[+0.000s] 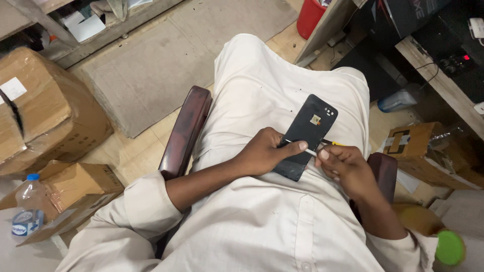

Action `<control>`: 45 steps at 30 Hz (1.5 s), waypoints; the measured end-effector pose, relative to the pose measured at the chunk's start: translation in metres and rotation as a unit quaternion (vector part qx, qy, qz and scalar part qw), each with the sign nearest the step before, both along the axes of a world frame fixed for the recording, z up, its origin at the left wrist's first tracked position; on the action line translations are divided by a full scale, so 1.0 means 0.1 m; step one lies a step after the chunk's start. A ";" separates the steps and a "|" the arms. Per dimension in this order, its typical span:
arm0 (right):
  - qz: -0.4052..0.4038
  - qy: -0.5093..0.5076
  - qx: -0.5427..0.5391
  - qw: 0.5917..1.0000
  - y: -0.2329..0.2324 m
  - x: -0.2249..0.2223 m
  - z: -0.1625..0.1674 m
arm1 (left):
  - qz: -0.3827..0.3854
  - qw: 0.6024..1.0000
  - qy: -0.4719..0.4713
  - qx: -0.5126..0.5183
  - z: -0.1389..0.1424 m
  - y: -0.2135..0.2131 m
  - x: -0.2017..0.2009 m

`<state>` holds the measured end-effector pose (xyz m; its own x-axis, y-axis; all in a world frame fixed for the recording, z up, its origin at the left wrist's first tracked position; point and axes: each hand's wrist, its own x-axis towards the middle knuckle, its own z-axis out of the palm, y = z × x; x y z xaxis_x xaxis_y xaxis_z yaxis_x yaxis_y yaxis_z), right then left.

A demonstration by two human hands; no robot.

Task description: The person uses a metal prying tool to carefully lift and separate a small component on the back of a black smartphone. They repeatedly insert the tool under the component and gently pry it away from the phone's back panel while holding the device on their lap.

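A black phone back cover [310, 126] lies inner side up on my lap, over white trousers. My left hand [267, 151] rests on its lower edge and pinches one end of a thin white strip [308, 150]. My right hand [345, 166] grips the strip's other end, just right of the cover, with a small dark and yellow tool partly hidden behind its fingers. Both hands meet at the cover's lower right corner.
I sit in a chair with dark red armrests [184, 133]. Cardboard boxes [45, 106] and a plastic water bottle [27, 209] stand at left. A grey mat [166, 55], a red bin [310, 17], a wooden desk [443, 83] and a green-capped object [448, 247] are around.
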<state>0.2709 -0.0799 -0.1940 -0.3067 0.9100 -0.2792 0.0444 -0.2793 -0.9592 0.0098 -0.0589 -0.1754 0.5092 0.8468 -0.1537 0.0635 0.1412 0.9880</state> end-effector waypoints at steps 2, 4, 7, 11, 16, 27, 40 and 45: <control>0.023 0.107 -0.093 0.990 0.04 -0.01 0.01 | 0.010 1.000 0.019 -0.009 0.01 0.00 0.00; -0.035 -0.010 0.013 0.999 -0.01 -0.13 0.09 | 0.022 1.000 0.014 -0.013 0.01 0.00 0.01; -0.073 -0.181 0.257 0.946 -0.11 -0.35 0.35 | 0.036 0.999 -0.013 -0.015 0.02 0.00 0.00; -0.050 -0.416 0.418 0.806 -0.25 -0.42 0.78 | 0.039 0.999 -0.009 -0.022 0.03 0.00 0.00; -0.040 -0.315 0.434 0.843 -0.16 -0.37 0.59 | 0.027 0.999 -0.018 -0.004 0.04 0.01 0.01; -0.060 -0.082 0.092 0.991 -0.04 -0.08 0.07 | 0.036 0.999 0.011 0.002 0.01 -0.03 0.01; -0.011 -0.303 0.501 0.811 -0.14 -0.35 0.52 | 0.044 0.999 -0.023 -0.004 0.00 -0.01 0.02; -0.029 -0.244 0.277 0.929 -0.10 -0.13 0.18 | 0.043 0.999 -0.017 0.022 0.02 -0.02 0.02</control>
<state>0.2579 -0.0899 -0.1758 -0.2126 0.9666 0.1433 0.5126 0.2352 -0.8258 0.0115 -0.0612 -0.1731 0.4383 0.8934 -0.0989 0.0185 0.1011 0.9947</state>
